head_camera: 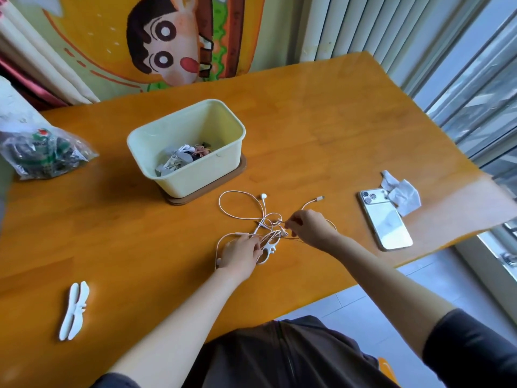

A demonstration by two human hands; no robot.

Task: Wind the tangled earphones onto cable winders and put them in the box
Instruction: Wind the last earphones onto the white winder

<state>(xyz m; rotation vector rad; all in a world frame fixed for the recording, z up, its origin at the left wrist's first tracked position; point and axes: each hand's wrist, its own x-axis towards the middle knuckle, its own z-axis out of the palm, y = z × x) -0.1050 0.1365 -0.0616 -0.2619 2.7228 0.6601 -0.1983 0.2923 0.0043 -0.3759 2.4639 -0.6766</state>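
Orange table (307,130) bears tangled earphones (265,219), pinched between left hand (240,256) and right hand (310,228).

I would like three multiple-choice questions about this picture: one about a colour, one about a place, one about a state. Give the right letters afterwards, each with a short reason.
1. What colour is the box?
A. red
B. pale yellow
C. black

2. Where does the phone lie?
A. inside the box
B. on the table, right of the earphones
C. left of the box

3. What does the right hand do?
A. lies flat
B. holds the phone
C. pinches the earphone cable

Answers: 1 B, its walls are pale yellow; 2 B, it lies there, face down; 3 C, its fingertips close on the cable in the tangle, while the left hand holds a winder.
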